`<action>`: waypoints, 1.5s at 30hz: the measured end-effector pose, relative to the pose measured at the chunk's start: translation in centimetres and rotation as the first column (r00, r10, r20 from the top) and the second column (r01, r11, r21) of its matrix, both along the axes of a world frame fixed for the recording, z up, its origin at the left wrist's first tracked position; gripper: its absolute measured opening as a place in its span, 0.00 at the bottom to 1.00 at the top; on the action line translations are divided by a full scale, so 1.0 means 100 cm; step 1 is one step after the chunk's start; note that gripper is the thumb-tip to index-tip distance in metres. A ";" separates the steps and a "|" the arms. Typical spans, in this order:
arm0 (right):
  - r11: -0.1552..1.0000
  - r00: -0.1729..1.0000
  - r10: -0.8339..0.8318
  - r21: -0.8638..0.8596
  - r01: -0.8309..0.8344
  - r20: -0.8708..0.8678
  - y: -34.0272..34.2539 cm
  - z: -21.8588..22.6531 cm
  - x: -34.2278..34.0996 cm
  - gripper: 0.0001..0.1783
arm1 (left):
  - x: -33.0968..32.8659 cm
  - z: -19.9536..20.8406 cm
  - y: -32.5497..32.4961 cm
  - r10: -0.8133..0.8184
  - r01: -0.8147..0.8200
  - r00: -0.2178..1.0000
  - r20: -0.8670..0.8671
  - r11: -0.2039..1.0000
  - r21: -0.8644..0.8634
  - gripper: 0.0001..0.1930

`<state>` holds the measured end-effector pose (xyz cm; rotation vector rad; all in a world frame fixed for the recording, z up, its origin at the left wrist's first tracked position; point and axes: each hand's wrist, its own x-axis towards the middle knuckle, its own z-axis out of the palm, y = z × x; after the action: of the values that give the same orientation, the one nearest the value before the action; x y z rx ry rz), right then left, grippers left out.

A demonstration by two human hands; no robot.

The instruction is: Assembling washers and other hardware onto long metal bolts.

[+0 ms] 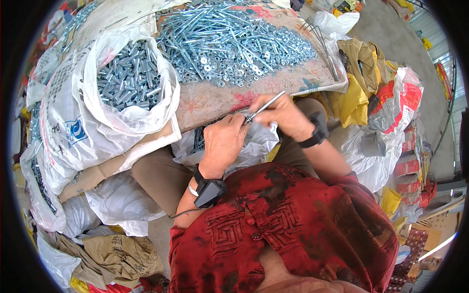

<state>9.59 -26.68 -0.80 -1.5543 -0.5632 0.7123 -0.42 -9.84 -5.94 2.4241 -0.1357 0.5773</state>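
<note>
A long silvery bolt (269,104) slants up to the right between my hands, above my lap. My left hand (222,141) is closed, its thumb and fingertips pinching the bolt's lower end, where a darker part shows. Around the shaft, the fingers of my right hand (286,116) are closed and slightly blurred. Under my hands lies an open white plastic bag (259,144), with dark metal pieces (199,139) showing inside. Just beyond, a heap of long bolts (210,34) mixed with washers (207,68) and nuts (298,46) covers much of the cloth-topped table (195,105).
A white woven sack (63,122) full of metal sleeves (129,75) stands at the left with its rim rolled back. Thin metal rods (325,51) lie at the table's right edge. Brown and yellow sacks (364,68) and plastic bags (361,151) crowd the right side.
</note>
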 end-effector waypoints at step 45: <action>0.999 0.900 -0.026 -0.031 0.044 0.434 0.016 0.000 -0.012 0.19 | -0.003 0.008 0.011 0.015 0.007 0.983 0.183 0.993 -0.119 0.06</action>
<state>8.41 -25.04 -0.83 -1.7681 -0.8516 0.3449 -0.67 -8.78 -5.16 2.2535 -0.1691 0.7889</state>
